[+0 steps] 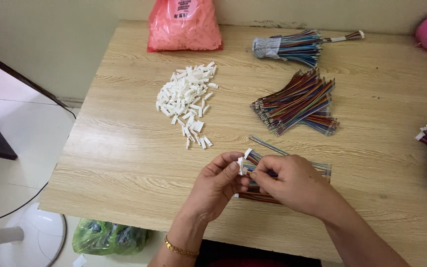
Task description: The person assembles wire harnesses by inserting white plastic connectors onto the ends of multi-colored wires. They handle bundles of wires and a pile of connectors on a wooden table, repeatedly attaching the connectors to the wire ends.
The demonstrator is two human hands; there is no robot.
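Your wood-grain counter (124,163) carries loose bundles of thin multicoloured wires (297,101) and a heap of small white plastic connectors (186,96). At its near edge your left hand (218,185) pinches a white connector (241,165); your right hand (290,183) grips a wire. Keep the housing steady and feed the wire in straight.

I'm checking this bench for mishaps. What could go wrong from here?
The white connector pinched between the left hand and right hand is tiny, so it might slip. The sleeve could brush the loose wire pile. The connector heap might scatter if bumped.
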